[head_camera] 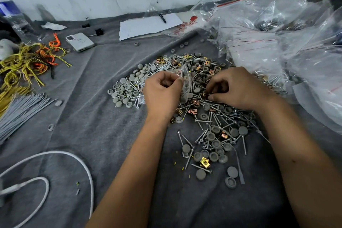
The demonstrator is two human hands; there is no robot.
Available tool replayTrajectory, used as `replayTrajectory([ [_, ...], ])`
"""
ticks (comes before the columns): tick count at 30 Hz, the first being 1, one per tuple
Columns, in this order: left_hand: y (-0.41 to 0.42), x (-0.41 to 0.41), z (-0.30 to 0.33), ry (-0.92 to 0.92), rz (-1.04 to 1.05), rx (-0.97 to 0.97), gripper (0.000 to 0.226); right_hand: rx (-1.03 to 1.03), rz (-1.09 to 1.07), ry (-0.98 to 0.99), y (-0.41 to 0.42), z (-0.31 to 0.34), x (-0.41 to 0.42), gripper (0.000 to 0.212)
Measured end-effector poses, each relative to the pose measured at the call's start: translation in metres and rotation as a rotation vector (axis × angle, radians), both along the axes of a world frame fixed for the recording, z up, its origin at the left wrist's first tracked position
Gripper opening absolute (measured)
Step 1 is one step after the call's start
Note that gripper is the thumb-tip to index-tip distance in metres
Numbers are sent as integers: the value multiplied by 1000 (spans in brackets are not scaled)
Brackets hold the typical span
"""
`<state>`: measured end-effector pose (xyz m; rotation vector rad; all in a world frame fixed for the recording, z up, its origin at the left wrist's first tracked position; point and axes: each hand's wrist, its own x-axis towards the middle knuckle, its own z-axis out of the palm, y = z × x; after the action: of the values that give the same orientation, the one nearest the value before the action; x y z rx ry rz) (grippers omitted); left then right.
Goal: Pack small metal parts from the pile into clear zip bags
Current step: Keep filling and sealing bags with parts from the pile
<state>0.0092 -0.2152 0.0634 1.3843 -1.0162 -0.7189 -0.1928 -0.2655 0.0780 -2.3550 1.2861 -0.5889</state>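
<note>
Left hand [162,91]: centre of the frame, fingers curled, pinching a small clear zip bag [185,87] at its mouth; bag hangs over the pile, some grey contents visible low inside.

Right hand [238,89]: just right of centre, fingers bent down into the pile, thumb and fingertips closing on a copper-coloured clip [204,95]; whether the clip is lifted cannot be told.

Pile [194,98]: mixed screws, grey round caps and brass or copper clips, spread on the grey cloth [92,116] over the counter, from centre frame down toward lower right. Large and loosely scattered.

Filled bags [268,24]: heap of clear plastic bags with red seal lines, upper right; at least one holds screws and caps.

Progress, as judged: some bags appear packed, one bag partly filled in hand, most of the pile left to sort and bag.

Other items: white phone [80,41], upper left, face down; paper sheet [148,25] with a black pen on it, top centre; yellow and orange ties [31,61], left edge; grey ties [22,109] bundled below them; white cable [55,163], lower left.

Writing: red print on a bag [187,24] beside the paper, too blurred to read. No brand legible on the phone.
</note>
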Motion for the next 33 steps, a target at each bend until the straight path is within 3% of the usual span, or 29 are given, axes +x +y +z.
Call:
replayTrajectory([
  [14, 0, -1, 1, 12, -4, 20, 14, -80, -49, 145, 2, -6, 19, 13],
  [19, 0, -1, 1, 14, -4, 12, 13, -113, -49, -46, 4, -2, 18, 10],
  [25, 0, 0, 0, -8, -4, 5, 11, -157, -79, -82, 5, -3, 21, 2],
  [33, -1, 0, -1, -24, -4, -3, 12, -20, -30, 81, 1, 1, 0, 12],
])
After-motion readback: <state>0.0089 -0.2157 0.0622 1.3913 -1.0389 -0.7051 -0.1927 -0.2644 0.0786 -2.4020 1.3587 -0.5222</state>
